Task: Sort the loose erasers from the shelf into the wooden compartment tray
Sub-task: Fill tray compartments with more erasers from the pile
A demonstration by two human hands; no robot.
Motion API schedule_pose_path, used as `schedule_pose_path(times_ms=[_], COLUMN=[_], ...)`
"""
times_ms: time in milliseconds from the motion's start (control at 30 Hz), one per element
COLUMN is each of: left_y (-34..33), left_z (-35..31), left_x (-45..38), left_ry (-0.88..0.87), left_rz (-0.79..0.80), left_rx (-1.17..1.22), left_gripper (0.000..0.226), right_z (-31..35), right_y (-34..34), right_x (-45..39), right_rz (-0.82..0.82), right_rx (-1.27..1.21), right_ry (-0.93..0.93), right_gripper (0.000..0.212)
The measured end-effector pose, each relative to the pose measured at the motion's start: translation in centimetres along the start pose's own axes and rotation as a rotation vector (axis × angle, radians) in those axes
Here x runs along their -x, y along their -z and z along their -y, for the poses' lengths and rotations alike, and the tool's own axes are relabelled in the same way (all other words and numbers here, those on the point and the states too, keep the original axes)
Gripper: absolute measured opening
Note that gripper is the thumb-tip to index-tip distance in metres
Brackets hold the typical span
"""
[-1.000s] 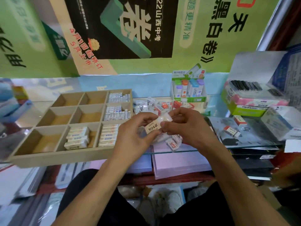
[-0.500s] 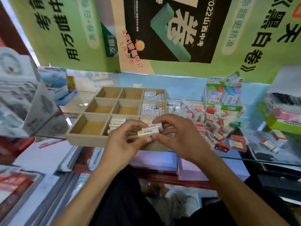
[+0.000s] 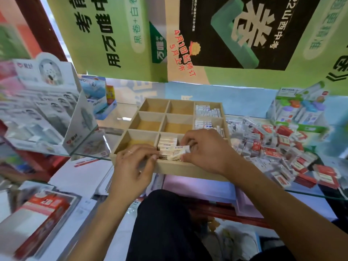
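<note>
Green and black posters (image 3: 235,31) fill the top of the frame, hanging behind a glass shelf (image 3: 320,193) that crosses the middle. At centre on the shelf sits the wooden tray (image 3: 188,169), a three-by-three grid of compartments. Its right column holds rows of upright erasers in the far (image 3: 207,111) and middle (image 3: 204,123) cells; the near right cell is hidden behind the right hand. The left column and the two farther centre cells show bare wood. The near centre cell holds a stack of pale erasers (image 3: 167,143).

Both hands meet over that near centre cell. The left hand (image 3: 131,166) (a ring on one finger) comes in from the lower left, fingers curled, with its fingertips at the near end of the erasers at the tray's front rim. The right hand (image 3: 207,149) comes from the lower right and pinches a few cream erasers (image 3: 178,151) with red print, tilted over the stack; whether they touch the stack I cannot tell.

Right of the tray, a loose pile (image 3: 273,146) of red-and-white wrapped erasers spreads across the glass. Behind it, at right, stands a display box (image 3: 299,112) of coloured-capped items. At left, a white display carton (image 3: 43,110) stands tilted, blurred.
</note>
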State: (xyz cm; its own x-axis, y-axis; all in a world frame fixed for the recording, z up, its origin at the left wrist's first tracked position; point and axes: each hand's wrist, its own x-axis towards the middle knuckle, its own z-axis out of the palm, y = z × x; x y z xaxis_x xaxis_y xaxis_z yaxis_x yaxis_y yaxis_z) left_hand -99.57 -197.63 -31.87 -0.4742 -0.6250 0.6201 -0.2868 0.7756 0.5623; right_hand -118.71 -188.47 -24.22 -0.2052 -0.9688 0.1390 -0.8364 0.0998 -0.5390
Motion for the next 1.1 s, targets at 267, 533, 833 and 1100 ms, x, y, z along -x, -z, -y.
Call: schedule_pose_path(times_ms=[267,533,833,1100], left_y=[-0.6,-1.0,-1.1,-0.7], left_z=[0.1,0.2,0.2,-0.5], left_x=[0.2,0.6,0.8,0.4], left_ry=[0.050,0.033,0.052,0.074], left_rz=[-0.037,-0.070,-0.066,-0.049], left_rx=[-0.026,-0.093,-0.079,-0.044], left_gripper=[0.016,0.022,0.023,0.024], right_z=[0.9,0.5,0.0,-0.5], right_y=[0.0,-0.8,-1.0,-1.6], right_x=[-1.3,-1.5,-0.7,-1.4], right_rz=[0.122,0.132,0.141,0.068], right_rx=[0.036,-0.066,0.042,0.115], right_ry=[0.000,0.005,0.102,0.054], right_gripper=[0.030,0.031,0.020,0.020])
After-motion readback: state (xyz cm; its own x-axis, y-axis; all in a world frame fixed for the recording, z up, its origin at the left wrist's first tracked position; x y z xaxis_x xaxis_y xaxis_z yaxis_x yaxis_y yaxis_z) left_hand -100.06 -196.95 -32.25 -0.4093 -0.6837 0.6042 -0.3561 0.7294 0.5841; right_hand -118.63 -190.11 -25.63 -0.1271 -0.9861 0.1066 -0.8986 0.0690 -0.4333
